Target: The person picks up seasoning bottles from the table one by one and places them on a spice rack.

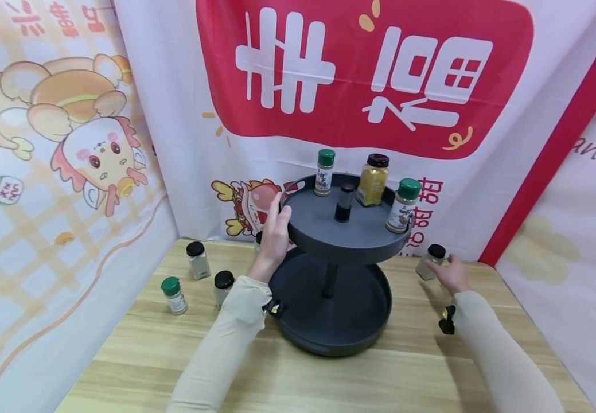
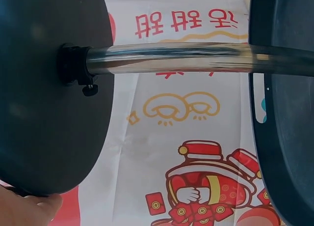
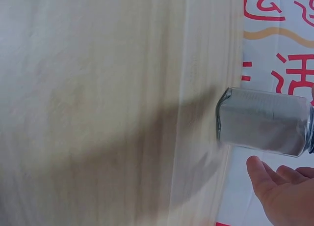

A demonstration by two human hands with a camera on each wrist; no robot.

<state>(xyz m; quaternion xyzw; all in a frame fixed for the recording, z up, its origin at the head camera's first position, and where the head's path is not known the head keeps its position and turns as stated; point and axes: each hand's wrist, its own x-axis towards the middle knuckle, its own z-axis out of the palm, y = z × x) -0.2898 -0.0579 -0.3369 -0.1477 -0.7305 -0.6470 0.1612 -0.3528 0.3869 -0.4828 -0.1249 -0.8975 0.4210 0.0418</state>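
Observation:
A dark two-tier round tray stand [image 1: 346, 246] stands mid-table. My left hand [image 1: 273, 238] grips the left rim of its upper tier; in the left wrist view fingers [image 2: 37, 209] lie at that edge. My right hand [image 1: 452, 275] holds a clear, black-lidded jar [image 1: 425, 268] at the table's back right, its thumb across the front just below the lid. In the right wrist view the jar [image 3: 262, 123] shows grey contents; lower fingers [image 3: 265, 179] stand apart from its side, and the lid is mostly cut off by the frame.
The upper tier bears two green-capped shakers [image 1: 323, 175] [image 1: 402, 209], a yellow jar [image 1: 372, 183] and a small dark container [image 1: 344, 206]. Left of the stand are black-lidded jars [image 1: 198, 264] [image 1: 222, 292] and a green-capped shaker [image 1: 176, 299]. Printed cloths [image 1: 174, 115] hang behind and beside.

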